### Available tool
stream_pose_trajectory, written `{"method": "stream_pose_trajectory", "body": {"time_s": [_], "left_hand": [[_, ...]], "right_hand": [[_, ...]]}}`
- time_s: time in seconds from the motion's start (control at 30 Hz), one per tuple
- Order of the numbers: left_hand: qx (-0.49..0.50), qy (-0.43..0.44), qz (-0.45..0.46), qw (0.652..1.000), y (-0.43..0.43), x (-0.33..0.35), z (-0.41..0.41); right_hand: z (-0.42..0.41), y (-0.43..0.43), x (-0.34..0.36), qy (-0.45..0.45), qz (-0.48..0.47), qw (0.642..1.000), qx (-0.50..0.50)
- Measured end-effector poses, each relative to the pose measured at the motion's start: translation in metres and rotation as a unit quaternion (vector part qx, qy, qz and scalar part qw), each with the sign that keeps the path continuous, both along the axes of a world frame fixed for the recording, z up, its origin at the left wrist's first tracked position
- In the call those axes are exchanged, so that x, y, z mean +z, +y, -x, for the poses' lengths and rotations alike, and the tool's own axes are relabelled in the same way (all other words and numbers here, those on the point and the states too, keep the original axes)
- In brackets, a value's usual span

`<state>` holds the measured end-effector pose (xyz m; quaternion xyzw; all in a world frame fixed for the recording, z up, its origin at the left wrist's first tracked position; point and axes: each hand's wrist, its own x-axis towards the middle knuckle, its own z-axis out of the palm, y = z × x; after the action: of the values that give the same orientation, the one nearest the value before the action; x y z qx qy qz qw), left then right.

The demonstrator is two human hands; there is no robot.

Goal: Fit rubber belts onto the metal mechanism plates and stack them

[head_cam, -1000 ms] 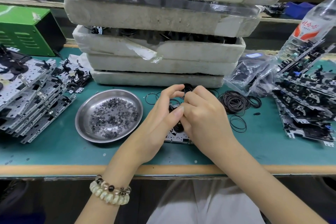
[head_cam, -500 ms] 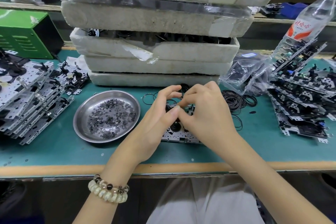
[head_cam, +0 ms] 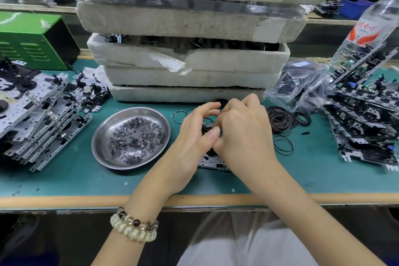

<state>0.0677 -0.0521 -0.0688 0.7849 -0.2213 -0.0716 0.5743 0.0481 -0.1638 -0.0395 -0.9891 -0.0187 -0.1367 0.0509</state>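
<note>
A metal mechanism plate (head_cam: 211, 162) lies on the green bench top in front of me, mostly hidden under both hands. My left hand (head_cam: 193, 136) arches over its left side, thumb down on the black parts and fingers curled above. My right hand (head_cam: 245, 134) covers the right side with its fingers curled in, pinching a thin black rubber belt (head_cam: 220, 108) by the left fingertips. Loose belts (head_cam: 280, 121) lie in a pile just right of my hands. Stacks of plates stand at the left (head_cam: 38, 119) and at the right (head_cam: 364, 119).
A steel dish (head_cam: 101, 136) of small black washers sits left of my hands. Stacked foam trays (head_cam: 187, 60) rise right behind them. A plastic bag of belts (head_cam: 298, 86) and a water bottle (head_cam: 367, 28) are at the right, a green box (head_cam: 28, 39) at the back left.
My right hand has slid left and down over the plate, covering more of it. The left thumb now presses lower on the plate. Both hands stay together at the same spot.
</note>
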Motion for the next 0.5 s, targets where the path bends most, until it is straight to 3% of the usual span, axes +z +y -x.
{"method": "stream_pose_trajectory", "body": {"time_s": [0.1, 0.27, 0.5], "left_hand": [[0.01, -0.021, -0.015, 1.0, -0.001, -0.001, -0.002], [-0.01, -0.033, 0.097, 0.995, 0.008, -0.005, 0.0], [0.005, -0.067, 0.153, 0.986, 0.019, -0.017, 0.001]], "right_hand": [[-0.001, -0.003, 0.001, 0.004, -0.002, 1.0, 0.006], [-0.004, -0.009, 0.0, -0.021, -0.076, 0.997, 0.003], [0.0, -0.013, -0.003, -0.077, -0.157, 0.984, 0.014]]}}
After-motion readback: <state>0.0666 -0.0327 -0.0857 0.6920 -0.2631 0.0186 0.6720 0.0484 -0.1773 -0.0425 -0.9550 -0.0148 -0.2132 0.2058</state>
